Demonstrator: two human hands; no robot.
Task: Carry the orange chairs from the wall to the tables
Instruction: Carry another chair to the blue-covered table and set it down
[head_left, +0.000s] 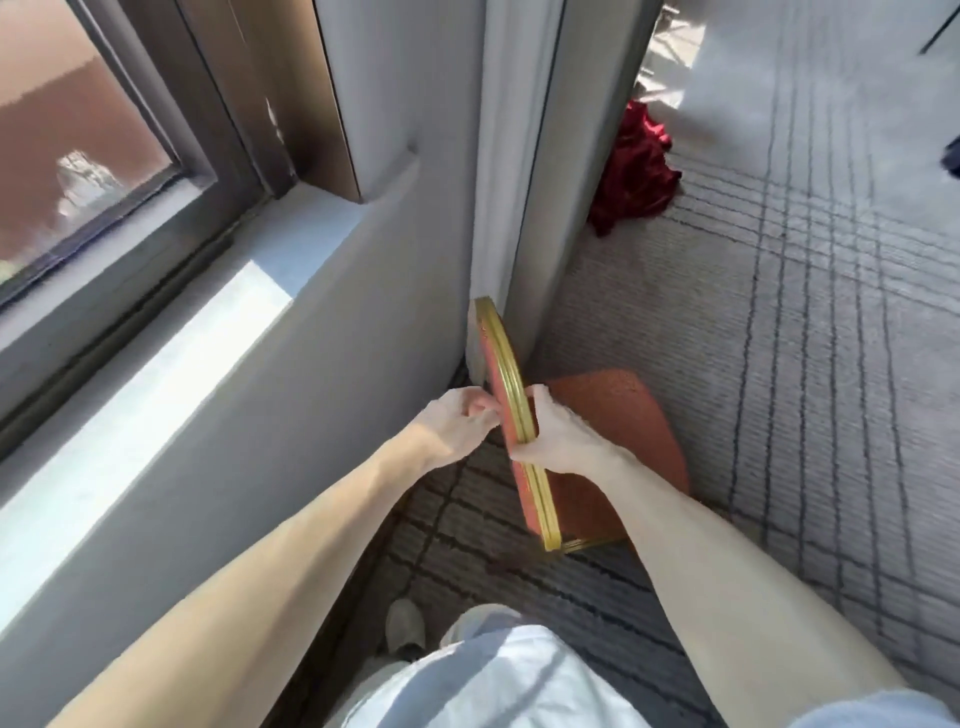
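Low in the middle of the head view, an orange chair (623, 415) stands on the carpet (779, 312), close against the grey wall (395, 291) and the foot of a pale pillar (519, 156). Its backrest (506, 358), rimmed in gold, is seen edge-on and runs from mid-frame down toward the bottom centre, with the seat to its right. The left hand (457, 421) meets the backrest from the left, its fingers (480, 408) curled together against the rear face at the rim. The right hand (556, 436) comes from the seat side and is clamped on the gold rim, its thumb lying across the edge. Both bare forearms reach up from the lower corners. A window (78, 156) fills the upper left, with a sunlit sill (156, 332) below it. A crumpled red cloth (634, 171) lies on the carpet at upper right, beside the pillar. A grey shoe (405, 626) shows at bottom centre.
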